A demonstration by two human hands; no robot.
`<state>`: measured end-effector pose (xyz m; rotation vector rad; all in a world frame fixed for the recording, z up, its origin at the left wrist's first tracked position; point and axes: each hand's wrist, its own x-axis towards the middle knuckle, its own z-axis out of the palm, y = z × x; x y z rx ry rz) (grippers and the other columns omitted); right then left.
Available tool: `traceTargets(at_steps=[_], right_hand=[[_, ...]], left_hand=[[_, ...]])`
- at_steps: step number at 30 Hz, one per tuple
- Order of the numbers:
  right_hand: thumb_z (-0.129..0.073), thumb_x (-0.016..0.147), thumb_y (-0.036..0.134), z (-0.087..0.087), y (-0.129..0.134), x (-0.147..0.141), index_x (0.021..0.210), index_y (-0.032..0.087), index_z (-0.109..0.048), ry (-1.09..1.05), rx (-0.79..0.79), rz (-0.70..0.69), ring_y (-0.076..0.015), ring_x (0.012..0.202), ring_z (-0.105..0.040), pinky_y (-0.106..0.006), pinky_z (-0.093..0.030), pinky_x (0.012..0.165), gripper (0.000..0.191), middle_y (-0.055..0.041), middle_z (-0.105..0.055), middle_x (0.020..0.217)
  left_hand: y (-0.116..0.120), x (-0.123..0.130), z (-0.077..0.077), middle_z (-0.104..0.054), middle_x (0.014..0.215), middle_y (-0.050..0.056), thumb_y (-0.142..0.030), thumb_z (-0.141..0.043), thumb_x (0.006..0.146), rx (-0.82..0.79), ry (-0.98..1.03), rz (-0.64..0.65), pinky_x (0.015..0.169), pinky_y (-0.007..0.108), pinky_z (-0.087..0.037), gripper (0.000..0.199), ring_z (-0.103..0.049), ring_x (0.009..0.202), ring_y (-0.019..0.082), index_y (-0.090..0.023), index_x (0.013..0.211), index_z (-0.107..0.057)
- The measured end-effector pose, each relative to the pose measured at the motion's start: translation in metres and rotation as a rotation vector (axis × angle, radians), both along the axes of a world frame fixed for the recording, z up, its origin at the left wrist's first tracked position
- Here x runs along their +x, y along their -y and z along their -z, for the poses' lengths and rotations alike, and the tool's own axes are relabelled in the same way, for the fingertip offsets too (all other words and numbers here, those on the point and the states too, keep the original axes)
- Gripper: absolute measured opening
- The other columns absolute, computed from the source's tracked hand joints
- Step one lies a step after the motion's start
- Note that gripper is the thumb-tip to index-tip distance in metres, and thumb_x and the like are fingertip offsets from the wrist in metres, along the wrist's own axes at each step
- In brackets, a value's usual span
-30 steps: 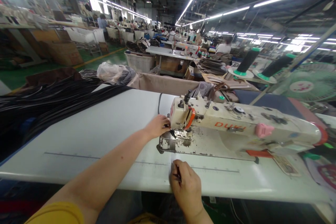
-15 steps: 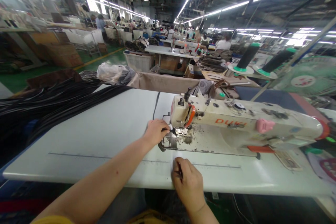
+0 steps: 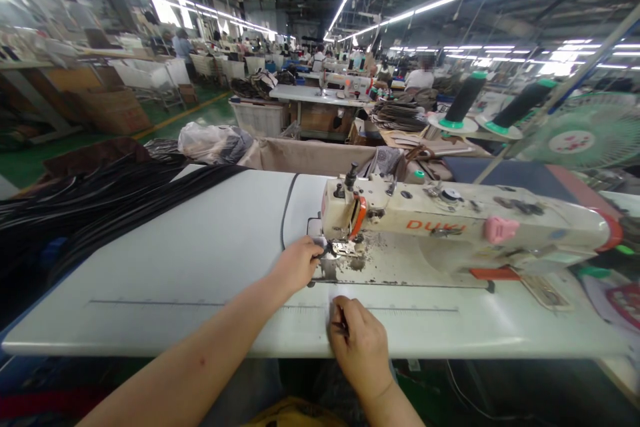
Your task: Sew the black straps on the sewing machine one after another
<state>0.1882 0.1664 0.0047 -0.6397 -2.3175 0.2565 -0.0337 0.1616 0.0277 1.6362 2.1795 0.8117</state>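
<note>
Right beside the presser foot (image 3: 345, 248) of the machine (image 3: 430, 217), the left hand (image 3: 296, 265) has a dark strip (image 3: 287, 210) pinched in its fingers (image 3: 314, 248); the strip curves back across the desk (image 3: 200, 240). Near the front edge, the right hand (image 3: 360, 337) rests with fingers curled; whether they grip anything, I cannot tell.

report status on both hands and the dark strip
Left hand pinching dark narrow strip beside sewing machine; right hand curled at table front edge, contents unclear; strip curves away beyond left hand; machine head close by.
</note>
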Motion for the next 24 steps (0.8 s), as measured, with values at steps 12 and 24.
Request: traceTargets(at_steps=[12, 24], right_hand=[[-0.046, 0.095, 0.01, -0.001, 0.0, -0.001, 0.104, 0.021, -0.059, -0.006, -0.043, 0.002, -0.0174, 0.067, -0.058, -0.03, -0.039, 0.065, 0.018, 0.0003, -0.06, 0.077], [-0.051, 0.095, 0.014, -0.009, -0.004, 0.008, 0.1, 0.022, -0.064, -0.142, -0.368, -0.076, -0.016, 0.072, -0.064, -0.025, -0.048, 0.065, 0.016, -0.0011, -0.067, 0.081]], left_hand=[[-0.004, 0.022, 0.003, -0.068, 0.101, 0.006, -0.014, -0.072, 0.083, -0.072, 0.061, -0.064, 0.078, 0.027, -0.059, 0.01, -0.07, 0.084, 0.016, -0.018, 0.091, -0.076], [0.001, 0.036, -0.005, -0.069, 0.112, 0.011, -0.017, -0.064, 0.085, -0.18, -0.091, 0.019, 0.086, 0.033, -0.057, 0.023, -0.071, 0.095, 0.024, -0.02, 0.107, -0.07]])
